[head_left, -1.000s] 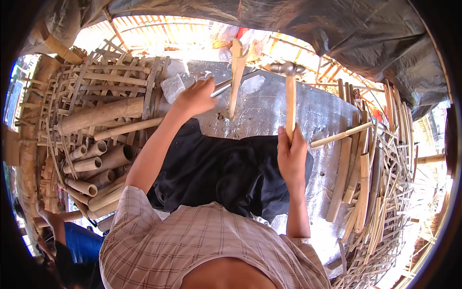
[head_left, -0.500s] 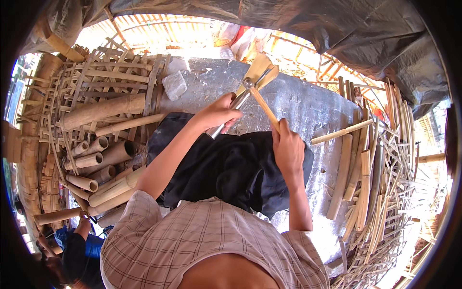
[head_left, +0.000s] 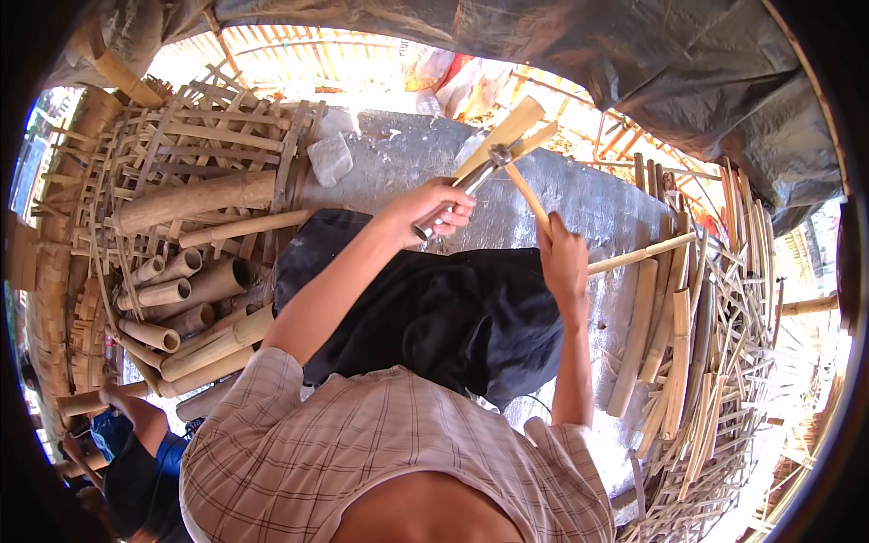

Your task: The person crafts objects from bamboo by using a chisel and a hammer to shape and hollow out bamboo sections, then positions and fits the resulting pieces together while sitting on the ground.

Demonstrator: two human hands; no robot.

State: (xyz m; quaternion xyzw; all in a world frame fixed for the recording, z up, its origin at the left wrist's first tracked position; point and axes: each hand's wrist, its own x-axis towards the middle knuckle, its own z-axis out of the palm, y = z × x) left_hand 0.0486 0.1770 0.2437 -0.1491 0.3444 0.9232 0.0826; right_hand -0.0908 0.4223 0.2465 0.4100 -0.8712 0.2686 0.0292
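1. Head view: the left hand [head_left: 434, 210] is closed around the metal handle of a knife [head_left: 471, 172], whose blade runs up and to the right into the lower end of a bamboo strip [head_left: 507, 136].
2. The right hand [head_left: 563, 258] is clamped on the wooden handle of a mallet [head_left: 527, 190], whose head meets the knife's back just beside the strip.
3. The strip's long axis slants from lower left to upper right, far of both hands; the knife enters it along that axis, and the split shows as two tips spreading at its far end.
4. The left hand is nearer the strip, and the mallet handle slants up-left from the right hand to the knife.
5. Both forearms rise from the near edge, the left bent across toward centre, the right almost straight up.
6. Under the arms lies a dark cloth [head_left: 434, 317] on a grey slab [head_left: 579, 199].
7. Bamboo tubes [head_left: 181, 290] are stacked at left, thin slats [head_left: 688, 335] at right.
8. Another person [head_left: 136, 434] crouches at the near left.
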